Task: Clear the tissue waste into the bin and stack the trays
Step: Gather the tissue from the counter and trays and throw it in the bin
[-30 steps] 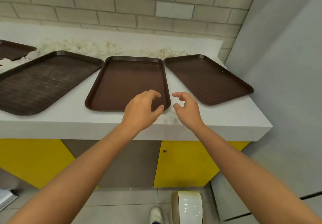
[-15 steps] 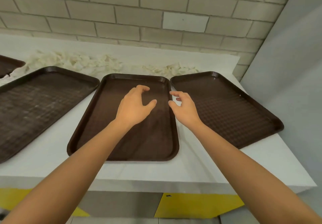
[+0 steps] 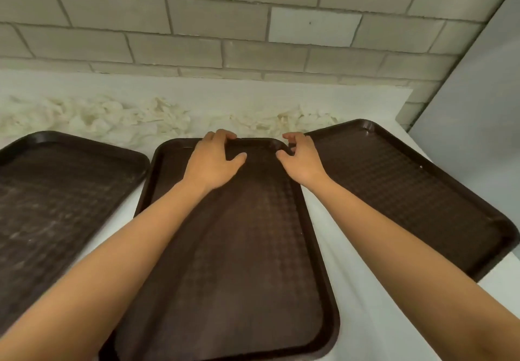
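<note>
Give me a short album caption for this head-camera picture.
Both hands, left hand and right hand, reach the middle tray's far edge.

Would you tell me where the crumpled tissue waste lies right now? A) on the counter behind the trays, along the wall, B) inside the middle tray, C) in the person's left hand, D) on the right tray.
A: the tissue waste lies on the white counter between the brick wall and the trays' far edges; the middle tray is bare.

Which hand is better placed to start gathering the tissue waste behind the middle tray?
Left, probably. The left hand has its fingers already over the middle tray's far rim, right beside the tissue waste. The right hand sits at the tray's far right corner, where tissue is thinner.
</note>
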Motion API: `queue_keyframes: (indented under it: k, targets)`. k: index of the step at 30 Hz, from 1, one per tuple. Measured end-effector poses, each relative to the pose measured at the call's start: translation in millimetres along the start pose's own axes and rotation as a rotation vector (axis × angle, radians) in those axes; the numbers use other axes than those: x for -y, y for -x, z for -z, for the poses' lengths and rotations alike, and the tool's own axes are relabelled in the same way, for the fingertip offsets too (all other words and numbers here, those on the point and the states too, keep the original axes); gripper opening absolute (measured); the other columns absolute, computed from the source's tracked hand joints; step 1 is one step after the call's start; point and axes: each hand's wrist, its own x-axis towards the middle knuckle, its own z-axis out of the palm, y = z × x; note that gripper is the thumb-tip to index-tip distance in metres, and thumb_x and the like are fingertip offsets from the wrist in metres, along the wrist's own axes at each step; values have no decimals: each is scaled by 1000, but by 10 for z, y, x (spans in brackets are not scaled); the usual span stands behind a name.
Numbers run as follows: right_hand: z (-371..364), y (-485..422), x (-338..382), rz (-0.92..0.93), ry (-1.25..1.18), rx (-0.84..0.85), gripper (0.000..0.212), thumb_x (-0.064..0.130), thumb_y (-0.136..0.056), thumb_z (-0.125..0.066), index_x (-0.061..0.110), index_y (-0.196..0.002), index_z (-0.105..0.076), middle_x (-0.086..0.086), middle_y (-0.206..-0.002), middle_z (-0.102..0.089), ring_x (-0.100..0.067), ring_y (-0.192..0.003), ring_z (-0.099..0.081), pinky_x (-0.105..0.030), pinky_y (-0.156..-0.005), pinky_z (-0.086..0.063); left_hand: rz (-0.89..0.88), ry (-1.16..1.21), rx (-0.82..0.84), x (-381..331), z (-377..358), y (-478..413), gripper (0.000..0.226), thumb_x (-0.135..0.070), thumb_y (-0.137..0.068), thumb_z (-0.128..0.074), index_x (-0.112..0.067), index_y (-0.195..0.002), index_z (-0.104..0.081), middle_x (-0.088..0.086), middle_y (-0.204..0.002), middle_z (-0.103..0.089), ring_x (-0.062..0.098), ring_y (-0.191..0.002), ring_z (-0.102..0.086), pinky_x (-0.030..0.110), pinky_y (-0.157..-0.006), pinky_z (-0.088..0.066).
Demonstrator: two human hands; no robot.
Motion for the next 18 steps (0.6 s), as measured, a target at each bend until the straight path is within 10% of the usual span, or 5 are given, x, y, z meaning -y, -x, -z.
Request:
queue_keyframes:
  k: [18]
  targets:
    - [-465,-1592,-12,159,618,115,59,35,-91,-55,22,-143,-30,-7,-145,-38,-28,-136,-29,-41,-109,-28,-23,-12,26,349,-224,-1064,49,-37,-85,-62,-20,-128,-46,4,-126,-50,23,-119,-47,35,-95,-42]
